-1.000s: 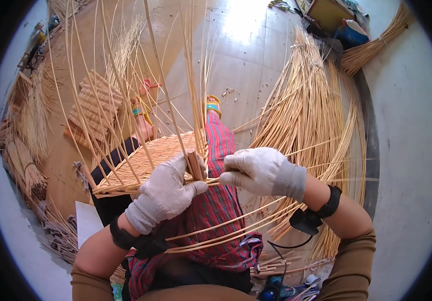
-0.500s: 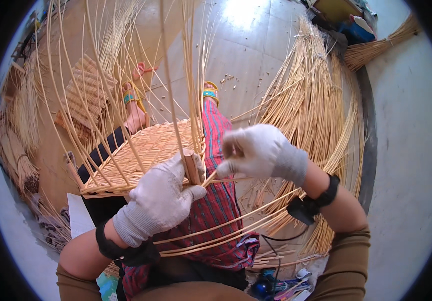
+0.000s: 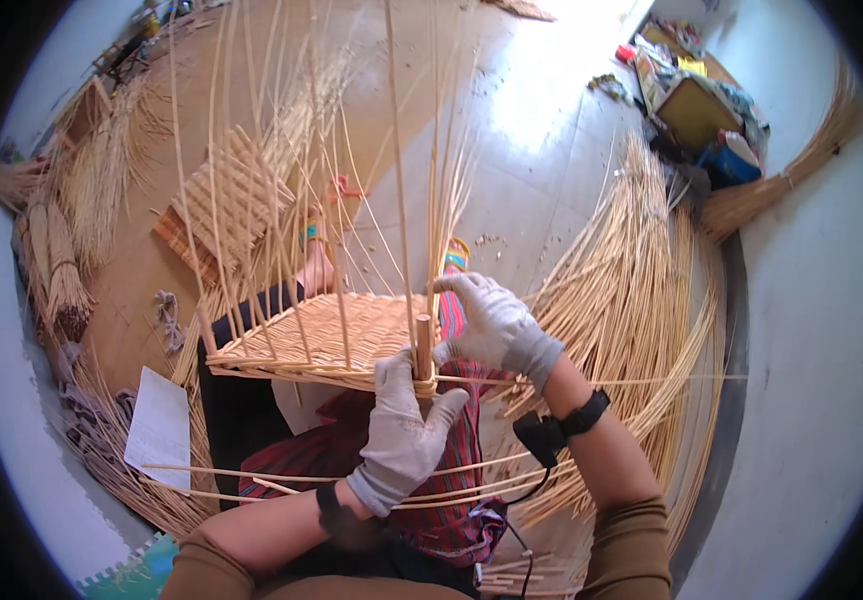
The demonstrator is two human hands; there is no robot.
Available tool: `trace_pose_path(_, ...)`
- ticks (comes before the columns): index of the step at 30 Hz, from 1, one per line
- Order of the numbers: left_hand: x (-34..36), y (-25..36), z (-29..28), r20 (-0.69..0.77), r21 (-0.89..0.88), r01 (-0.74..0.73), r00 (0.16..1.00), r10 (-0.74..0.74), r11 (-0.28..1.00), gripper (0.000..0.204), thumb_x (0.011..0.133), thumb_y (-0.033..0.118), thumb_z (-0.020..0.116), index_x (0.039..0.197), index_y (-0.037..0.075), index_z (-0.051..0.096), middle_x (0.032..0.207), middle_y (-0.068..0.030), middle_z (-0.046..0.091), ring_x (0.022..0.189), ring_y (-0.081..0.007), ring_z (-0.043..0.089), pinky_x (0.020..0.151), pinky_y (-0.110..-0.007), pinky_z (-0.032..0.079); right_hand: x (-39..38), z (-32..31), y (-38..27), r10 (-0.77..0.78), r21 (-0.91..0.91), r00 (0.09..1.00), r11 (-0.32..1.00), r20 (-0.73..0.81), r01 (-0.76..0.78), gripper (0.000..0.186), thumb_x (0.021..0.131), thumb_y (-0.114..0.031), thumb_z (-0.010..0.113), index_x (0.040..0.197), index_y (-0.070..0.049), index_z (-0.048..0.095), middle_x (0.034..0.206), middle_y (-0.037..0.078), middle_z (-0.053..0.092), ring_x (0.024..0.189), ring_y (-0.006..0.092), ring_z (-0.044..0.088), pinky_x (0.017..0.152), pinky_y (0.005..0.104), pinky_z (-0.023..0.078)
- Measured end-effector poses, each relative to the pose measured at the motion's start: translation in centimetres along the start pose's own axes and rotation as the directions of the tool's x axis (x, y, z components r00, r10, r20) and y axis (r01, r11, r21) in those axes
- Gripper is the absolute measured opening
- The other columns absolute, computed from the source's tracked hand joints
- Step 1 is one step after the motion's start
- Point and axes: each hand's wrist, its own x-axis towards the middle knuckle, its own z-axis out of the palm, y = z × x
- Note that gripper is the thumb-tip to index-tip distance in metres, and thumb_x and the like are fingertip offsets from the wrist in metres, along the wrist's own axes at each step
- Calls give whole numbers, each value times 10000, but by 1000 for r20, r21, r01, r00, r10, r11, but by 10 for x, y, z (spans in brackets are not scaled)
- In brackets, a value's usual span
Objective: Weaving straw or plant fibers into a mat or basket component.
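Observation:
A woven wicker basket base [image 3: 336,325] lies across my lap, with long thin upright canes rising from its edges. A short thick wooden peg [image 3: 424,345] stands at its near right corner, a cane strand wound round its foot. My left hand [image 3: 399,435], in a pale work glove, grips that corner from below, thumb on the right and fingers on the left. My right hand [image 3: 496,325], gloved too, is beside the peg, its thumb and forefinger spread apart near the uprights. From the corner a loose strand [image 3: 631,380] runs out to the right, beneath my right hand.
A large heap of loose canes [image 3: 621,260] covers the floor at right. A woven panel [image 3: 226,205] and cane bundles [image 3: 66,270] lie at left. A white sheet [image 3: 159,425] is beside my left arm. Canes [image 3: 351,480] cross my lap. Cluttered goods [image 3: 696,110] stand far right.
My right hand's fingers have gone from curled to spread, nearer the uprights. The view has shifted, and the basket base sits lower and farther right. A strand now stretches out rightward.

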Motion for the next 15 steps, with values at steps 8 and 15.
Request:
trace_pose_path(8,0,21,-42,78,-177,36,997,-22,983,493,969,-27,651,1396,45,414,1303,-155,598,832,-141,686,674,-268,591,-27,2,-11,-180,128,982,974,-53,185,266,830,-237,805,1021,-88,694,1039,124,710,1063,344,657,944,430,519)
trace_pose_path(15,-5,-11,-73,115,19,-257,960,253,966,313,941,-5,690,1228,96,620,1345,-151,643,937,-189,735,745,-313,611,-74,-25,-73,-365,-359,903,893,-229,271,111,842,-145,701,952,-131,686,936,65,666,958,282,646,901,441,506)
